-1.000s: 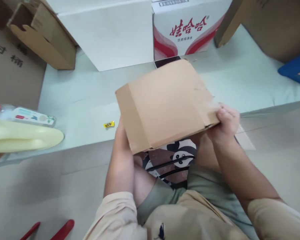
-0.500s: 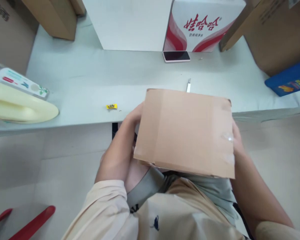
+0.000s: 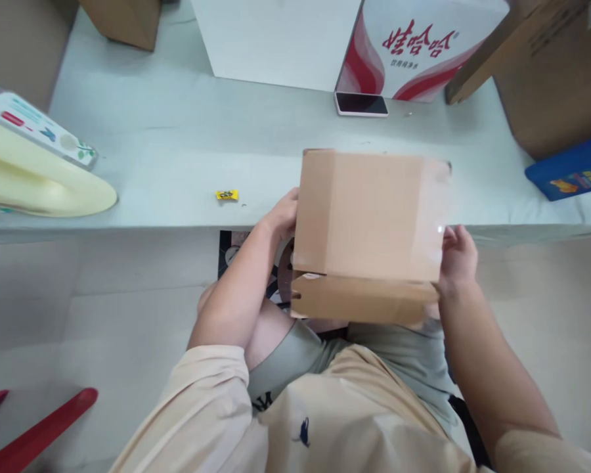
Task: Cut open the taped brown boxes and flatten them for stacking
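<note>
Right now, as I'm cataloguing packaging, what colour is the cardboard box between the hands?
Light brown: the cardboard box shows best in the head view.

There are two hands (image 3: 285, 213) (image 3: 459, 259), one held carton (image 3: 372, 220), one phone (image 3: 361, 104).

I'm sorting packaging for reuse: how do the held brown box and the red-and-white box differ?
The held brown box looks plain; the red-and-white box carries red lettering and curves. The held brown box is between the left hand and right hand; the red-and-white box stands on the table, untouched. Both have flat faces.
</note>
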